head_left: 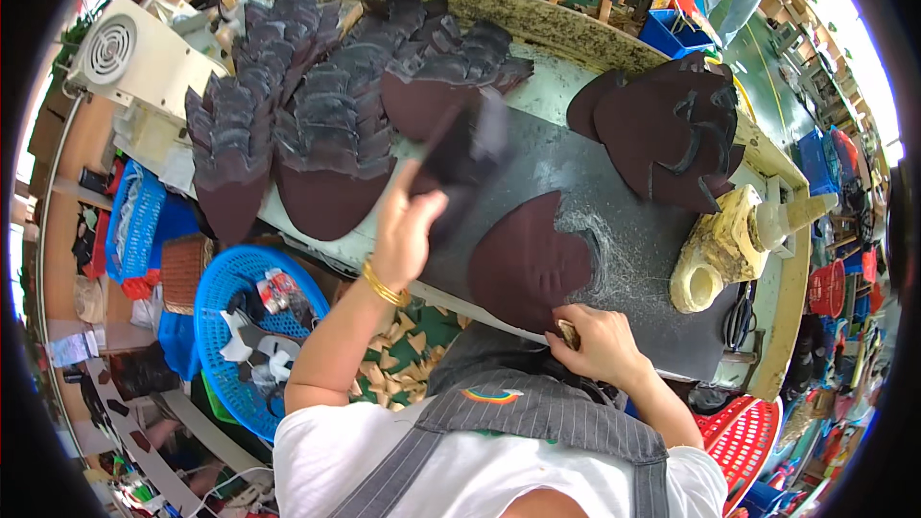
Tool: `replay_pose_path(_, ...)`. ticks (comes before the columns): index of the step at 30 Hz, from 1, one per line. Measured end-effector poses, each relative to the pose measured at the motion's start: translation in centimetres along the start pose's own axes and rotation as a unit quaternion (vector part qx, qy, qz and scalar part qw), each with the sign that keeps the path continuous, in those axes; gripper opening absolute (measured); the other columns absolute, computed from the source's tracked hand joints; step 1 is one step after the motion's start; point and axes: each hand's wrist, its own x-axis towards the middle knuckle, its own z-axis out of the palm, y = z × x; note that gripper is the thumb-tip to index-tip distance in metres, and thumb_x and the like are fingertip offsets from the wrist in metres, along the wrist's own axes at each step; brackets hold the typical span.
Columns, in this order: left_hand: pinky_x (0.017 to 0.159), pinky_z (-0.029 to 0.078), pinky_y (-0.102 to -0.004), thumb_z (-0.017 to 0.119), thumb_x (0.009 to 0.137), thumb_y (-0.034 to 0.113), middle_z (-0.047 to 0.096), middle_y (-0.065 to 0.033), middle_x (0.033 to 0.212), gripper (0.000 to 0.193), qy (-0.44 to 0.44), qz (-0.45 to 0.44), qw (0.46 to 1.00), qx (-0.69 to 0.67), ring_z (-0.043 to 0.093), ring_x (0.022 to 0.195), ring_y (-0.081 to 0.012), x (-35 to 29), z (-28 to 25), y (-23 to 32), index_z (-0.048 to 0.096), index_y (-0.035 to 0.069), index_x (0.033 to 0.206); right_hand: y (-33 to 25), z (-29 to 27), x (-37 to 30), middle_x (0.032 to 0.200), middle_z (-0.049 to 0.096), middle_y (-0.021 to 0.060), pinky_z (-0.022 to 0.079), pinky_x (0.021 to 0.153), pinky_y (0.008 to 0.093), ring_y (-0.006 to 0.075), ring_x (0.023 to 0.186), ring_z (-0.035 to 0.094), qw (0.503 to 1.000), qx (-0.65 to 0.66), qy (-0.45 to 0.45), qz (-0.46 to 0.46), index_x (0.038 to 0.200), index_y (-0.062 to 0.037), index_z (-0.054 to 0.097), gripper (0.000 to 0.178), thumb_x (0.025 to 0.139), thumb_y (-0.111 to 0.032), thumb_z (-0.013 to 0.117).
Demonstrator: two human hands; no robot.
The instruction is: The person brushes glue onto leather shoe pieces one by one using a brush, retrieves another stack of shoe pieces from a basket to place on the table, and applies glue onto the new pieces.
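Observation:
My left hand (408,230) grips a dark brown leather piece (465,158), smeared by motion, in the air over the left of the bench. My right hand (600,341) is closed at the bench's near edge. A small tan object (569,334) shows between its fingers, its kind unclear. Right beside those fingers, another maroon-brown leather piece (528,264) lies flat on the dark board (643,259). It has a rounded left side and a notched right side, next to whitish smears on the board.
Overlapping rows of similar pieces (331,197) cover the bench's left; a loose pile (662,134) lies at far right. A crusted yellow pot (715,249) and black-handled scissors (739,317) are at right. A blue basket (206,326) of scraps stands left, a red basket (743,441) lower right.

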Motion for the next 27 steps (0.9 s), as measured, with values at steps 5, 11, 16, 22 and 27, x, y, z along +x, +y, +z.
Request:
replay_pose_path(5, 0.091, 0.047, -0.0419, 0.056, 0.091, 0.012, 0.057, -0.0207, 0.121, 0.035, 0.022, 0.282, 0.856, 0.432, 0.057, 0.103, -0.0402, 8.0, -2.2, 0.6, 0.052, -0.003, 0.122, -0.4, -4.5, -2.2, 0.069, 0.06, 0.0088, 0.047, 0.053, 0.0309, 0.0206, 0.058, 0.061, 0.973, 0.092, 0.164, 0.134, 0.077, -0.0043, 0.06, 0.019, 0.076, -0.014, 0.077)
replay_pose_path(11, 0.114, 0.023, -0.0563, 0.078, 0.069, 0.052, 0.04, -0.0217, 0.146, 0.09, -0.438, 0.278, 0.732, 0.441, 0.032, 0.14, -0.04, 2.2, 4.7, -2.0, 0.046, 0.0, 0.135, 7.1, -9.9, -6.7, 0.087, 0.07, 0.0083, 0.051, 0.067, 0.0223, 0.0097, 0.074, 0.064, 0.796, 0.18, 0.518, 0.258, 0.094, 0.001, 0.065, 0.01, 0.094, -0.008, 0.063)
replay_pose_path(16, 0.113, 0.029, -0.0537, 0.082, 0.065, 0.037, 0.04, -0.0225, 0.145, 0.086, -0.547, 0.245, 0.7, 0.389, 0.035, 0.138, -0.0399, -1.4, 6.8, -4.2, 0.047, -0.001, 0.134, 10.9, -8.2, -4.6, 0.081, 0.069, 0.0066, 0.051, 0.056, 0.0234, 0.0097, 0.065, 0.064, 0.814, 0.12, 0.458, 0.335, 0.1, 0.0039, 0.066, 0.021, 0.093, -0.016, 0.066)
replay_pose_path(22, 0.106, 0.042, -0.0381, 0.055, 0.078, -0.004, 0.062, -0.0176, 0.127, 0.041, -0.506, 0.057, 0.814, 0.279, 0.058, 0.121, -0.0326, -0.8, 7.1, -1.9, 0.062, -0.004, 0.118, 12.8, -9.7, -6.7, 0.089, 0.069, 0.0066, 0.044, 0.044, 0.0196, 0.0094, 0.063, 0.063, 0.697, 0.38, 0.518, 0.319, 0.104, 0.0035, 0.065, 0.021, 0.091, -0.013, 0.066)
replay_pose_path(27, 0.099, 0.046, -0.0313, 0.047, 0.088, -0.001, 0.066, -0.0159, 0.123, 0.032, -0.372, -0.06, 0.917, 0.132, 0.063, 0.115, -0.0263, 1.7, 4.7, 2.2, 0.065, -0.004, 0.115, 12.8, -10.8, -9.3, 0.086, 0.068, 0.0043, 0.04, 0.042, 0.0181, 0.008, 0.061, 0.062, 0.626, 0.425, 0.598, 0.265, 0.099, -0.0021, 0.065, 0.012, 0.091, -0.011, 0.067)
